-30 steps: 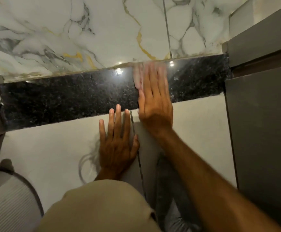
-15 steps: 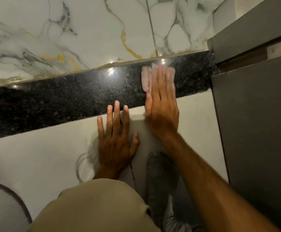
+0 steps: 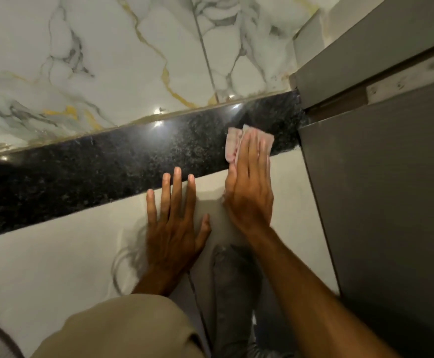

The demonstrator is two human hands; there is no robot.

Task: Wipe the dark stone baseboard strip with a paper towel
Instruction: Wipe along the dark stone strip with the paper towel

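Note:
The dark speckled stone baseboard strip (image 3: 94, 171) runs from the lower left to the upper right, between the marble wall and the pale floor. My right hand (image 3: 249, 187) lies flat with its fingers pressing a folded pinkish-white paper towel (image 3: 232, 143) against the strip near its right end. Most of the towel is hidden under the fingers. My left hand (image 3: 174, 220) rests flat on the pale floor tile just below the strip, fingers spread, holding nothing.
A grey cabinet (image 3: 381, 202) stands at the right, its edge close to my right hand. White marble wall tiles (image 3: 133, 60) with gold and grey veins rise behind the strip. My beige-clad knee (image 3: 123, 332) fills the bottom middle.
My right hand has slid the towel to the right along the strip, toward the grey cabinet. My left hand has stayed planted on the floor.

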